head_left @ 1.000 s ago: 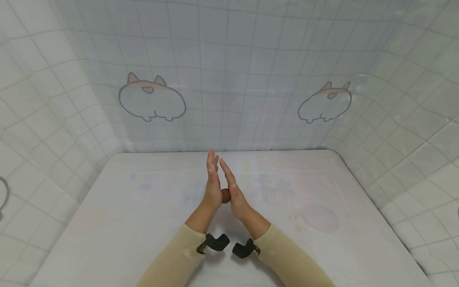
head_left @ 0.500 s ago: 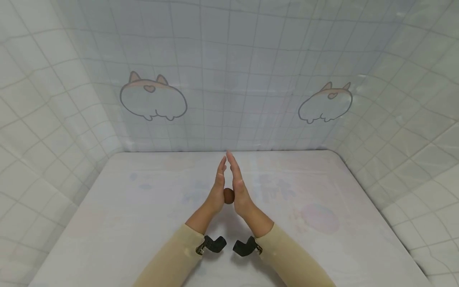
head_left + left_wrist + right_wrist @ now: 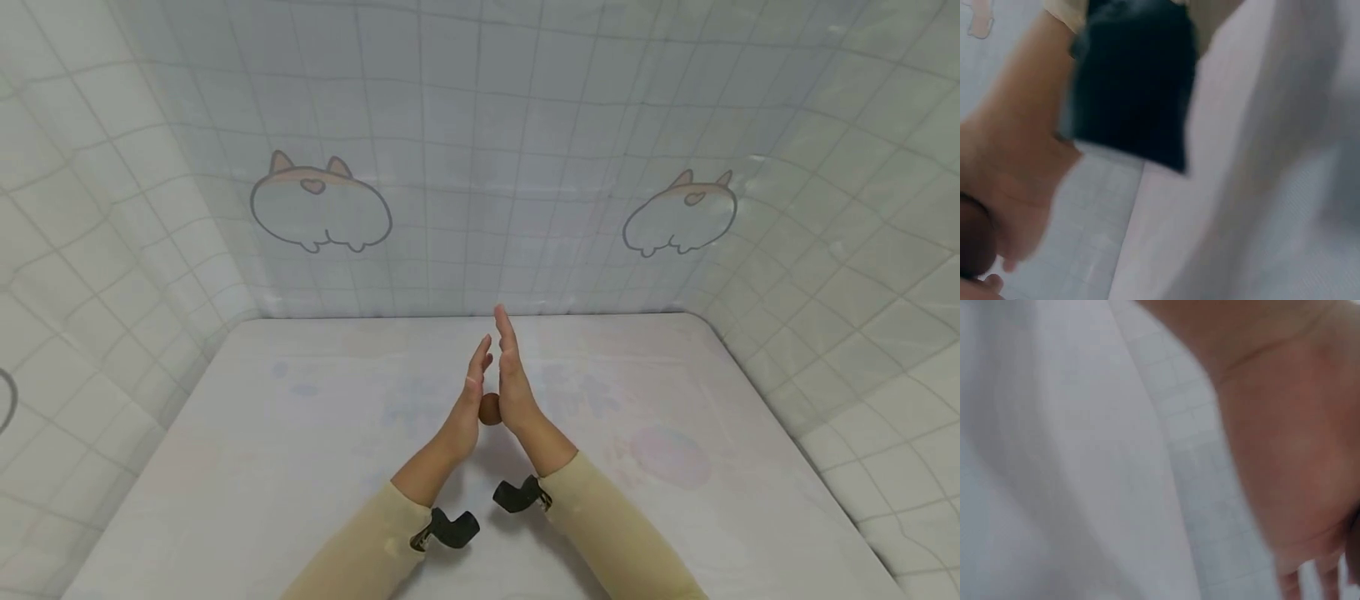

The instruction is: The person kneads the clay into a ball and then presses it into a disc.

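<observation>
A small brown ball (image 3: 490,409) sits between the two palms, near their heels, above the white table. My left hand (image 3: 467,410) presses flat against its left side, fingers pointing away. From the other side my right hand (image 3: 516,387) presses with straight fingers that reach farther forward than the left ones. The palms lean towards each other like a steep roof. In the left wrist view the ball (image 3: 975,244) shows dark at the lower left edge, beside a palm. A bare palm (image 3: 1291,444) fills the right side of the right wrist view, with a sliver of ball at the edge.
Beneath the hands lies a white tabletop (image 3: 262,467) with faint coloured patches. A grid-patterned curtain (image 3: 465,167) with cartoon animals surrounds its back and sides. Black camera mounts (image 3: 454,530) jut inward from both cream sleeves (image 3: 611,521).
My right hand has slid forward along the ball while my left hand has drawn back. Both hands and the ball have shifted slightly to the right.
</observation>
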The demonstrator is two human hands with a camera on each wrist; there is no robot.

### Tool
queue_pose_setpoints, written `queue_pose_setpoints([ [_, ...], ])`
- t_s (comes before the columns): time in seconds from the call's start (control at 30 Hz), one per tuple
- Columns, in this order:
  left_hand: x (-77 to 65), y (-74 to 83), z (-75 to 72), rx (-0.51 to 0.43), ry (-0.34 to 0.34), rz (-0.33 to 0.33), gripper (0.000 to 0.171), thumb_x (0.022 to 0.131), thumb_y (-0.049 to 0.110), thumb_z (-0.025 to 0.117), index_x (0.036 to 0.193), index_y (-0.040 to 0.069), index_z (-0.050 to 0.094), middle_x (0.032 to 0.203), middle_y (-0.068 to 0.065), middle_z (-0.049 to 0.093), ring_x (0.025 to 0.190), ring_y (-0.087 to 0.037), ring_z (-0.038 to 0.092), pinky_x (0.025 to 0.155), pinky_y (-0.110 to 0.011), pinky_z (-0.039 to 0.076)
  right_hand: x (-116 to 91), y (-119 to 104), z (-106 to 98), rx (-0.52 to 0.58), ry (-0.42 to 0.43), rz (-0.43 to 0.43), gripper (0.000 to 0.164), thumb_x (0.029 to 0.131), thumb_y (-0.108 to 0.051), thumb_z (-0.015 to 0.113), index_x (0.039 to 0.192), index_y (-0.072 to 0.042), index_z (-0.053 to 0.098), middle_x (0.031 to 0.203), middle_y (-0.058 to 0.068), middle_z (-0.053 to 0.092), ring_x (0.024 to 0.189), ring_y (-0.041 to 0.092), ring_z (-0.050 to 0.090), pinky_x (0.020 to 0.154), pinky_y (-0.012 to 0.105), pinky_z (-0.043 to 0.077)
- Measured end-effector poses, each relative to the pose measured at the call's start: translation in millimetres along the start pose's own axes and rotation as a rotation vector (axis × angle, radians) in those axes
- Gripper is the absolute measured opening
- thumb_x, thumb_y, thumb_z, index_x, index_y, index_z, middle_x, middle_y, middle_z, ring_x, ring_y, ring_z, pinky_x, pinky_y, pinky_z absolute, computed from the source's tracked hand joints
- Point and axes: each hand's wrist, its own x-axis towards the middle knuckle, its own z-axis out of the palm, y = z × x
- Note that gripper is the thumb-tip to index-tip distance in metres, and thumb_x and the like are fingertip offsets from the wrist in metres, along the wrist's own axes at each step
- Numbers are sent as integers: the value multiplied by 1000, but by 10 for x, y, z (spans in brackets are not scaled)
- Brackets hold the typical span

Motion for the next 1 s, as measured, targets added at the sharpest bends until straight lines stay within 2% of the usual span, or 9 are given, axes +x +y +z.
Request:
queue_pose_setpoints([
  [0.17,12,58,-2,-27,60,31,90,94,78,6,162,20,-1,168,-3,-3,153,-30,5,115,-66,2,-36,90,17,20,-76,130,99,87,-88,24,162,-27,2,167,-4,0,153,21,3,115,67,5],
  [0.33,39,101,-21,-18,134,59,88,95,78,8,162,22,-1,167,-4,0,152,-29,4,112,-70,4,-93,154,68,-9,-139,157,98,87,-88,24,162,-29,0,167,-6,-2,152,24,6,115,65,8],
  [0.5,98,92,-36,72,203,131,90,96,77,10,162,17,-3,168,-5,-3,153,-29,3,113,-69,4,-156,139,136,19,-191,61,92,94,-80,16,162,-22,-2,168,4,-2,153,27,5,118,61,10],
  [0.6,133,72,-50,130,249,143,94,94,79,10,162,14,0,168,-3,-5,153,-27,5,114,-68,5,-175,107,174,95,-200,-24,88,98,-74,13,162,-15,-1,168,10,-1,153,28,4,117,62,9],
  [0.73,166,36,-84,157,289,121,95,93,80,11,162,16,4,167,-1,-4,153,-24,5,114,-68,9,-203,66,201,199,-194,-68,81,103,-66,11,162,-11,0,167,11,1,153,30,5,117,62,8],
  [0.83,187,5,-121,184,301,102,93,94,79,11,162,16,7,167,0,-2,153,-23,2,115,-66,8,-215,26,203,246,-189,-85,77,105,-62,8,162,-10,-1,166,17,4,153,31,6,118,62,7],
  [1.0,190,-57,-164,176,283,48,89,96,76,8,162,16,9,167,-3,2,153,-24,1,116,-65,6,-184,-97,177,248,-180,-144,79,104,-64,7,161,-10,-3,163,28,8,152,34,7,117,63,7],
])
